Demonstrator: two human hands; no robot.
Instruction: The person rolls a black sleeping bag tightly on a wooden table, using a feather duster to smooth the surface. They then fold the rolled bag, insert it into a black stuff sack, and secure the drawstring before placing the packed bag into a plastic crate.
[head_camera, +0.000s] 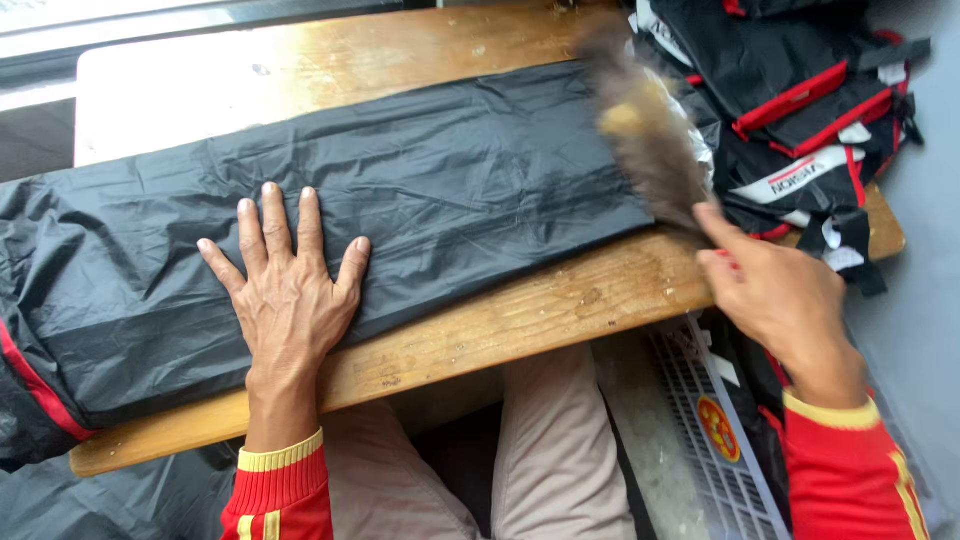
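The left hand (290, 290) lies flat, fingers spread, pinning the black fabric (400, 190) across the wooden worktop (540, 320) at frame centre so it stays taut; the right hand (780, 295) is clamped on a blurred brush (650, 140) at upper right.

The left hand (290, 290) lies palm down with all five fingers spread wide and straight, its wrist running back into a red knitted sleeve cuff with yellow stripes (283, 480). To the right of that cuff and well apart from it, the right hand (775, 290) is raised, its fingers curled into a closed grip and the forefinger stretched forward. Its forearm wears a matching red sleeve.
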